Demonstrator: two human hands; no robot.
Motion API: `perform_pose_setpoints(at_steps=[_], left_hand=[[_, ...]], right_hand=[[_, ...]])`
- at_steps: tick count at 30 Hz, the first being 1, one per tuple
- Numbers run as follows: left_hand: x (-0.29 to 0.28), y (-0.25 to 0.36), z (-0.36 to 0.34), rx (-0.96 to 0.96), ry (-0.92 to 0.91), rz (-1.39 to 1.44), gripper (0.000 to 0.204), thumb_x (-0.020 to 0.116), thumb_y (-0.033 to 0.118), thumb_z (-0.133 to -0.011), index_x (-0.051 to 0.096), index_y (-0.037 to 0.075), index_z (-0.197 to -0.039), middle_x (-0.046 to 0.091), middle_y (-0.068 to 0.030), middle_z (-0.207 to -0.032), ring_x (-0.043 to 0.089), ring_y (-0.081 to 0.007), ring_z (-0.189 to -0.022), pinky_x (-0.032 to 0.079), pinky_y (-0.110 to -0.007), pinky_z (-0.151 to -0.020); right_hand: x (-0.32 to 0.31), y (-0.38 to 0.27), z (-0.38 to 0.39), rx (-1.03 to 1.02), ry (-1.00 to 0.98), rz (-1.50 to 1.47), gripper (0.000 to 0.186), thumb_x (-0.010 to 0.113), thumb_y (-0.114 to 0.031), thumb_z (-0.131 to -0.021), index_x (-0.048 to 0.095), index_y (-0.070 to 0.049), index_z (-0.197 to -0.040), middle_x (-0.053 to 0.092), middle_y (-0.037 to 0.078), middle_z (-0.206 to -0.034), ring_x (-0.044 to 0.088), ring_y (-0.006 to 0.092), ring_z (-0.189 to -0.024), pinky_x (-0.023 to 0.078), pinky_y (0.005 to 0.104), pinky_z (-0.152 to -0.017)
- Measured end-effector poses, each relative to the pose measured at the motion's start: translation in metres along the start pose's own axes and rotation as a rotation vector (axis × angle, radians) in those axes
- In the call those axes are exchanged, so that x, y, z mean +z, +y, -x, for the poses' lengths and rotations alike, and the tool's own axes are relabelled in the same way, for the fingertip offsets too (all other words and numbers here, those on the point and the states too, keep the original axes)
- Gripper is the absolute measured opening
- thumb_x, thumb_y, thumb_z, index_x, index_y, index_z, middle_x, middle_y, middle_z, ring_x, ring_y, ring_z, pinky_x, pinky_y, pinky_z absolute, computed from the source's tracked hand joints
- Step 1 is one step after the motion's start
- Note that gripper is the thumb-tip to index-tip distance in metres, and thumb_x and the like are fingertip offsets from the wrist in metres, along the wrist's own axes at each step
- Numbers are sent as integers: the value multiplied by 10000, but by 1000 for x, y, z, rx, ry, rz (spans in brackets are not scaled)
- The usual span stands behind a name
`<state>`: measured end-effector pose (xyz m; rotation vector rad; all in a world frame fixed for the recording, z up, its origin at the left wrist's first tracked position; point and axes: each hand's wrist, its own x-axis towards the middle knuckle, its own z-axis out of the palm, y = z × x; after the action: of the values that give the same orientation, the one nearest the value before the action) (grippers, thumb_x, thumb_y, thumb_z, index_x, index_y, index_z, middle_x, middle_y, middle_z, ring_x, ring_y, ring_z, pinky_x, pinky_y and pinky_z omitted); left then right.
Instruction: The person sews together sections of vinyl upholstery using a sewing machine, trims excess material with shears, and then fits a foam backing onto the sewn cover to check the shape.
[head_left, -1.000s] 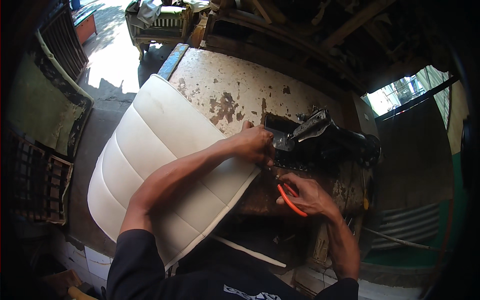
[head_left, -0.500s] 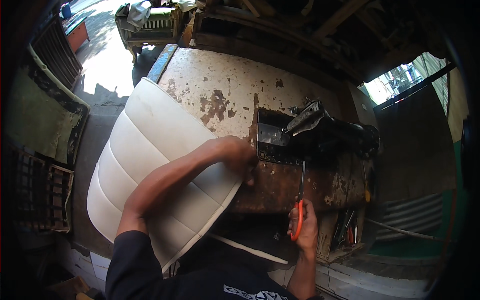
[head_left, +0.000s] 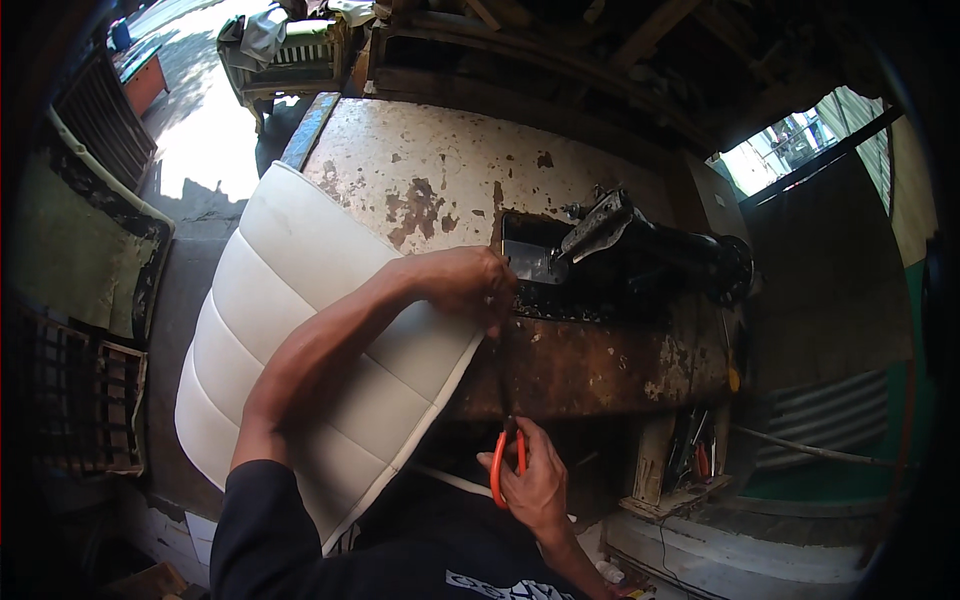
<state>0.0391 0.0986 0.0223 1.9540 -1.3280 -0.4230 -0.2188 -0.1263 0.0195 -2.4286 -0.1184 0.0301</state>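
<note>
A large white padded cover (head_left: 262, 290) with stitched channels lies over the left end of the worktable and hangs down in front of me. My left hand (head_left: 468, 283) is closed at the cover's upper right corner, close to the sewing machine's plate; its fingertips are partly hidden. In my right hand (head_left: 538, 482) is a pair of scissors with orange handles (head_left: 498, 470). The scissors' dark blades point up toward the left hand and blend into the brown table front, so I cannot tell whether they touch the cover. Beyond the left hand stands a black sewing machine (head_left: 680, 258).
The worn worktable (head_left: 370, 150) has peeling paint. Hand tools (head_left: 700, 455) stand in a wooden holder below its right side. A strip of white edging (head_left: 450, 480) shows under the cover. Old seat frames (head_left: 95, 240) stand at left, and a slatted bench (head_left: 295, 60) at the back.
My right hand has moved left with the scissors, from beside the machine to below my left hand. The left hand has lifted slightly, still at the cover's corner.
</note>
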Motion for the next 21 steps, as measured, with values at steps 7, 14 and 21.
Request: perform_pose_setpoints(at_steps=[7,14,21], left_hand=[[-2,-3,6,-38,51,62,218,878,261,-808,848,148,-992,763,-76,-948,706,-277,-961,553,-427,-845],[-3,-1,1,138,141,-73,203,892,297,-777,847,158,-918,684,-19,-899,620,-248,-1005,488,-401,-926],[0,9,4,122,220,-205,217,889,363,-762,841,190,-885,635,4,-831,582,-215,-964,419,-412,-935]], right_hand=[[11,-20,-14,-35,59,244,713,877,-406,-844,587,-5,-1356,643,147,-981,686,309,-840,561,451,-700],[17,-24,-29,-62,96,303,678,820,-409,-902,553,-20,-1388,640,202,-1080,696,416,-920,572,497,-712],[16,-27,-44,-5,29,214,616,784,-365,-939,542,-13,-1383,649,200,-1035,700,407,-850,572,505,-704]])
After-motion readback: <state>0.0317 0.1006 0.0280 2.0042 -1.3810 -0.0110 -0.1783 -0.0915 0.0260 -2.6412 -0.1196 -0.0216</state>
